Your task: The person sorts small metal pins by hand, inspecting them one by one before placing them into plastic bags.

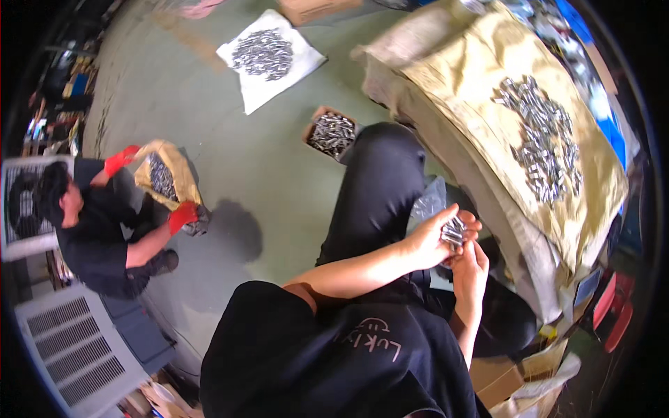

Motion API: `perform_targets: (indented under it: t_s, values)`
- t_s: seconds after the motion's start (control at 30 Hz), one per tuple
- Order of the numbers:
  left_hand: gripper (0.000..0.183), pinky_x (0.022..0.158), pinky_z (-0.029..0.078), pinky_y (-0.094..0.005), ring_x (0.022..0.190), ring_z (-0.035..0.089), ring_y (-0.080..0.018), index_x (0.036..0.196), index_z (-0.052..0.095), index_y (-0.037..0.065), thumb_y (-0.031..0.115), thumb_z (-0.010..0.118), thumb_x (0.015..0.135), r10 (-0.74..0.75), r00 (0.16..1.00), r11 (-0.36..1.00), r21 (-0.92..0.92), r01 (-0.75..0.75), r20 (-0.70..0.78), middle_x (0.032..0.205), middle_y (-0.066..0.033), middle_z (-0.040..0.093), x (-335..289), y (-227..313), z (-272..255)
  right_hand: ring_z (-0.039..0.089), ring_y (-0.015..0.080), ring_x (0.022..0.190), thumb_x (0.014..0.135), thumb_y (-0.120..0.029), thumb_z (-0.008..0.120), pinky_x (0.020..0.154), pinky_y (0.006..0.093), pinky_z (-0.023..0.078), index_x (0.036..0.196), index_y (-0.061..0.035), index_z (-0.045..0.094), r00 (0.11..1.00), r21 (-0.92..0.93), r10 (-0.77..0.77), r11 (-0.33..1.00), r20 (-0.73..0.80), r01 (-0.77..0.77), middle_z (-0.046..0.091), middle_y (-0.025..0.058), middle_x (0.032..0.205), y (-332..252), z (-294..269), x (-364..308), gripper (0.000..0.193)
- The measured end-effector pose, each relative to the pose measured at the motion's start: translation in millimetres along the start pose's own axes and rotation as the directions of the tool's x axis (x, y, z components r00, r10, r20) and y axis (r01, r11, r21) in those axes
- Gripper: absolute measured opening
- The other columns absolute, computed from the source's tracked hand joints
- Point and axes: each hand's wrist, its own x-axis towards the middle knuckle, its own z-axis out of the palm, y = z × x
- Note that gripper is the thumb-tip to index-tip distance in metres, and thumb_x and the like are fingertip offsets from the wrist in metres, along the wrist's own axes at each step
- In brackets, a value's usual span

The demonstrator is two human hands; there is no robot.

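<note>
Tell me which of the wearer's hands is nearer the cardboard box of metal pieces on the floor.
Left. The left hand, cupping small metal cylinders, is below and right of the cardboard box in the picture; the right hand is farther right and lower.

The left hand (433, 238) was cupped, fingers (473, 226) curled, right of the left knee (390, 143) and nearer the torso (327, 355). The right hand (472, 266) was positioned just beside it, farther right of that knee.
</note>
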Motion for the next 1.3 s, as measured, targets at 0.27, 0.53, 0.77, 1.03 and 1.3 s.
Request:
perform_targets:
  t_s: [0.27,0.53,0.77,1.03,1.3]
  values:
    - [0.039,0.074,0.043,-0.0364,0.107,0.046,-0.0271,0.106,0.051,0.006,0.038,0.043,0.087,-0.036,0.995,0.997,0.066,0.042,-0.091,0.118,-0.0143,0.049,-7.2,9.2,13.9,0.05,0.0084,0.056,0.08,-0.012,0.059,0.052,0.0205,0.039,0.091,0.0052,0.059,0.986,-0.017,-0.023,1.0,-0.163,0.02,0.058,0.0035,0.066,-0.3,-0.9,-0.1,0.021]
    - [0.039,0.073,0.042,-0.0347,0.11,0.044,-0.0242,0.112,0.05,0.007,0.036,0.04,0.087,-0.061,0.978,0.981,0.17,0.096,-0.199,0.125,-0.0119,0.044,-3.2,2.4,18.9,0.052,0.0086,0.057,0.077,-0.008,0.063,0.053,0.0207,0.041,0.087,0.0034,0.06,0.956,0.214,-0.162,0.953,-0.245,0.216,0.061,0.0058,0.071,12.8,-15.5,-4.6,0.015]
    - [0.044,0.07,0.041,-0.0341,0.102,0.048,-0.0262,0.118,0.045,0.008,0.039,0.034,0.09,-0.064,0.975,0.951,0.282,0.124,-0.212,0.123,-0.0169,0.043,-4.7,1.2,24.9,0.051,0.0087,0.056,0.077,-0.008,0.063,0.053,0.0208,0.041,0.088,0.002,0.059,0.99,0.397,-0.046,0.913,-0.137,0.097,0.061,0.0064,0.073,11.9,-21.8,-1.4,0.015]
    - [0.046,0.07,0.045,-0.0337,0.099,0.05,-0.023,0.113,0.048,0.008,0.045,0.035,0.089,-0.09,0.954,0.952,0.257,0.166,-0.285,0.115,-0.0153,0.048,1.2,0.4,36.0,0.052,0.0088,0.058,0.076,-0.009,0.065,0.054,0.0213,0.042,0.088,0.0013,0.06,0.984,0.388,-0.111,0.908,-0.139,0.157,0.061,0.006,0.074,15.6,-27.0,-1.6,0.016]
    - [0.048,0.074,0.045,-0.0347,0.11,0.045,-0.0243,0.12,0.042,0.007,0.043,0.04,0.088,-0.12,0.971,0.948,0.266,0.173,-0.205,0.125,-0.0179,0.04,-0.9,1.0,33.0,0.052,0.0092,0.06,0.075,-0.008,0.065,0.055,0.0214,0.042,0.09,0.0012,0.059,0.982,0.426,-0.131,0.887,-0.135,0.177,0.062,0.0067,0.075,15.6,-34.1,-4.4,0.018]
